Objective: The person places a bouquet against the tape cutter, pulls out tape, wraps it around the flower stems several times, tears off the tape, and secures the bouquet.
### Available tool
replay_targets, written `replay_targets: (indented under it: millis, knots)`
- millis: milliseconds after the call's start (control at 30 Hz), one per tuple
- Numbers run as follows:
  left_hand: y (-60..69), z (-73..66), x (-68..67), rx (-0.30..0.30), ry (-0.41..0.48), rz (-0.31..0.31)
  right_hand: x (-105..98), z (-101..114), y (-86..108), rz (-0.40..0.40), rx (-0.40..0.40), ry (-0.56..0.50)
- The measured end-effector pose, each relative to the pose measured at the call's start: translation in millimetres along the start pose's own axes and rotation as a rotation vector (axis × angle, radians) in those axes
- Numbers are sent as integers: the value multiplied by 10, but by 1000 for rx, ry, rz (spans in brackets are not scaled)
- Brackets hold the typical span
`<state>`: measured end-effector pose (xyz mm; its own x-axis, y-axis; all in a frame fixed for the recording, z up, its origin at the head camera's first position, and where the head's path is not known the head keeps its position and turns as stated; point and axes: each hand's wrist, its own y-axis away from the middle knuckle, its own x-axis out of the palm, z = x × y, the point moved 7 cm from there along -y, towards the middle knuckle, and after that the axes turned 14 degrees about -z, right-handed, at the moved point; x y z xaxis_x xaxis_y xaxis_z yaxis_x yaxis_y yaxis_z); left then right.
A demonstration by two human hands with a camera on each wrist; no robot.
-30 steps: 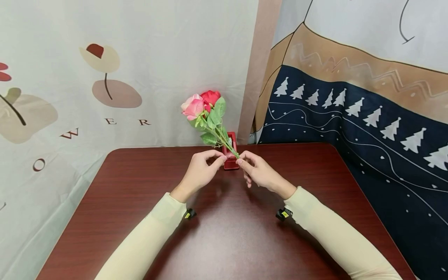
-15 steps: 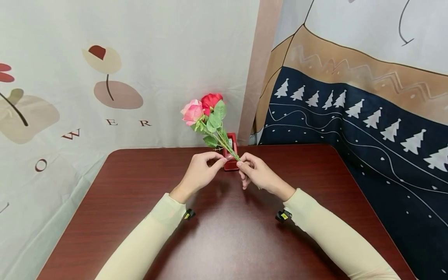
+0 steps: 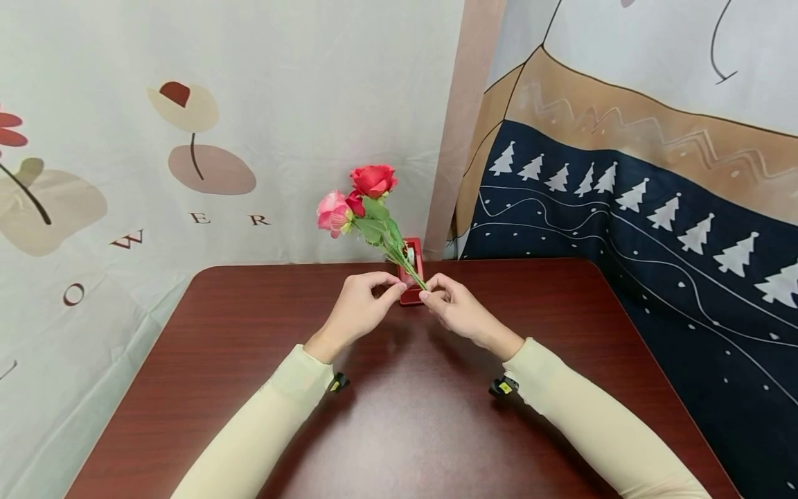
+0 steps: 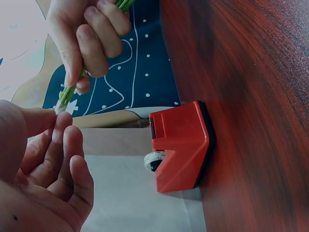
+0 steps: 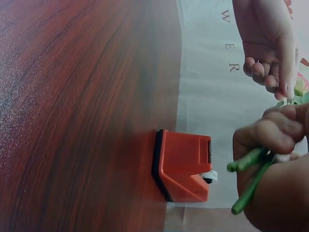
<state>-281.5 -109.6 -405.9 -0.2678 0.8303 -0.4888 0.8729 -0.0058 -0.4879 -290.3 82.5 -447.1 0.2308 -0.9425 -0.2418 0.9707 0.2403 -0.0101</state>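
Note:
A small bunch of roses, a pink bloom [image 3: 333,213] and a red bloom [image 3: 373,180] with green leaves, leans up and left in the head view. My right hand [image 3: 466,313] grips the green stems [image 3: 413,275] near their lower part; two cut stem ends [image 5: 248,191] stick out past its curled fingers in the right wrist view. Thumb and forefinger of my left hand [image 3: 360,308] pinch a small clear strip [image 4: 61,105], seemingly tape, that meets the stems. Just behind both hands stands a red tape dispenser [image 4: 181,145] with a white roll [image 4: 154,161].
The dark red-brown wooden table [image 3: 399,416] has its back edge close behind the dispenser. A pale curtain [image 3: 299,138] with flower prints hangs behind it, and a navy cloth [image 3: 561,222] with white trees hangs at the right.
The bunch has turned about its stems: the red bloom now faces more forward and the pink one sits lower left. My right fingers have curled further in; my left hand stays nearly still.

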Motion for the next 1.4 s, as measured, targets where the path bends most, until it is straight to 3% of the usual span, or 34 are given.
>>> replay_targets:
  millis: [133, 233, 567, 1067, 1400]
  knots:
    - [9, 7, 9, 4, -10, 5, -33, 20, -8, -62, -80, 140]
    - [13, 19, 5, 6, -15, -2, -44, 27, -6, -77, -108, 181]
    - [-2, 7, 4, -1, 6, -7, -4, -10, 30, 3, 57, -78]
    - [-19, -10, -7, -7, 9, -5, 67, -29, 33, 88, 23, -84]
    - [-25, -2, 7, -27, 14, 17, 89, -13, 32, 77, 8, -80]
